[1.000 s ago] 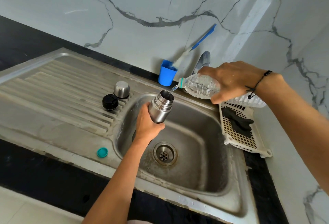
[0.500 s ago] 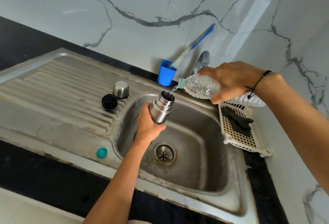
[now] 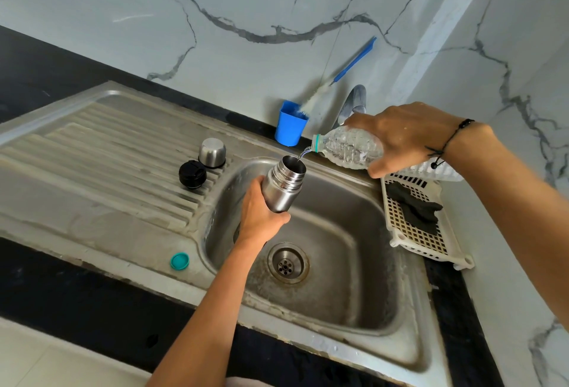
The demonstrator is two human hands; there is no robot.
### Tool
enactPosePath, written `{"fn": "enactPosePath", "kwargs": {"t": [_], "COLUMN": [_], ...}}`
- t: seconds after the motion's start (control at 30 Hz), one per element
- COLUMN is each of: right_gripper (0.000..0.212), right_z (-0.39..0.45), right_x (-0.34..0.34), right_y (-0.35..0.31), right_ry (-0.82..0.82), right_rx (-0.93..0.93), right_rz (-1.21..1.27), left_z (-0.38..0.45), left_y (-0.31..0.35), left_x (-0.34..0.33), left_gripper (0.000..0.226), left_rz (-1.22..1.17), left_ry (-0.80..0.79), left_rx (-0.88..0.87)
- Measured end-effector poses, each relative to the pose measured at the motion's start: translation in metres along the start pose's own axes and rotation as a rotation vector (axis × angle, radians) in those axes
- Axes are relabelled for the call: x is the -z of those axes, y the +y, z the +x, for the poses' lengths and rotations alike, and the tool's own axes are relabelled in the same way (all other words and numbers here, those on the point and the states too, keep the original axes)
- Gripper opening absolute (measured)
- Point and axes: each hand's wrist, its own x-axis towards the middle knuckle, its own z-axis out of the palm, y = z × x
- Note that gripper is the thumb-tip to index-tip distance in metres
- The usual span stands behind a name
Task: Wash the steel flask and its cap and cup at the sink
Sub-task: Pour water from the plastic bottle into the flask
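Note:
My left hand [image 3: 260, 217] grips the lower part of the steel flask [image 3: 284, 185], holding it upright and slightly tilted over the sink basin [image 3: 345, 251]. My right hand [image 3: 400, 137] holds a clear plastic water bottle [image 3: 348, 146] tipped on its side, and a thin stream runs from its mouth into the flask's open neck. The black cap [image 3: 192, 173] and the steel cup [image 3: 212, 152], upside down, stand side by side on the ribbed drainboard [image 3: 107, 165] left of the basin.
A blue tumbler [image 3: 290, 124] holding a blue-handled bottle brush [image 3: 341, 74] stands at the wall behind the basin, beside the tap [image 3: 354, 101]. A white slotted tray [image 3: 421, 229] with a black cloth lies right of the sink. A teal bottle lid [image 3: 179, 261] lies on the sink's front rim.

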Motion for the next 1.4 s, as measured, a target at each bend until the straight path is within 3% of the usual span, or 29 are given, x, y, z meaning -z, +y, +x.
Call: {"fn": "enactPosePath", "kwargs": {"t": [1.4], "right_gripper": [0.084], "right_z": [0.016], "right_x": [0.001], "right_y": [-0.002], "right_ry": [0.031], "right_rx": [0.066], "right_rz": [-0.140], "left_z": [-0.002], "left_y": [0.008], "left_x": [0.002], "left_gripper": [0.078], "left_rz": [-0.012], "left_ry": [-0.022], "left_rx": [0.006]}}
